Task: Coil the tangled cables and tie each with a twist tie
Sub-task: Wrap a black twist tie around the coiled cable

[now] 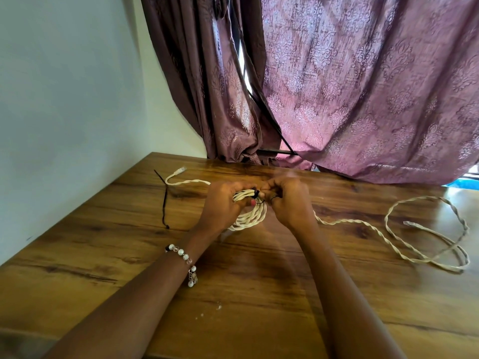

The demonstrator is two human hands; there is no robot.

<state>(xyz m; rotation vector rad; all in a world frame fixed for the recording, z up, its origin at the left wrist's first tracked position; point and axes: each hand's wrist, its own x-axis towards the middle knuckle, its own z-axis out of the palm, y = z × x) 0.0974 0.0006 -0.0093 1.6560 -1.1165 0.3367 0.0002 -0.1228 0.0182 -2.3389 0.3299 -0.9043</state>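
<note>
- We are at a wooden table (246,307) pushed into a corner, with a pale wall to our left and patterned mauve curtains (363,86) hanging behind it.
- Our left hand (220,206) is curled round a bundle of cream twisted cable (250,216), holding the coil just above the tabletop near the middle of the table.
- Our right hand (287,200) is clenched at the top of that coil, and we judge it is pinching the ends of a dark twist tie (256,193) that already wraps the bundle.
- So this coil looks formed and its tie is on; whether the twist is finished we cannot tell.
- One connector end (180,171) trails off to the far left, loose on the table.
- To our right, a long run of the same kind of cable (427,239) lies in loose loops, uncoiled; it seems to lead from the bundle, but our right hand hides the join.
- A second dark tie (164,203) lies unused on the left side of the table, so we judge at least one more tying is left.
</note>
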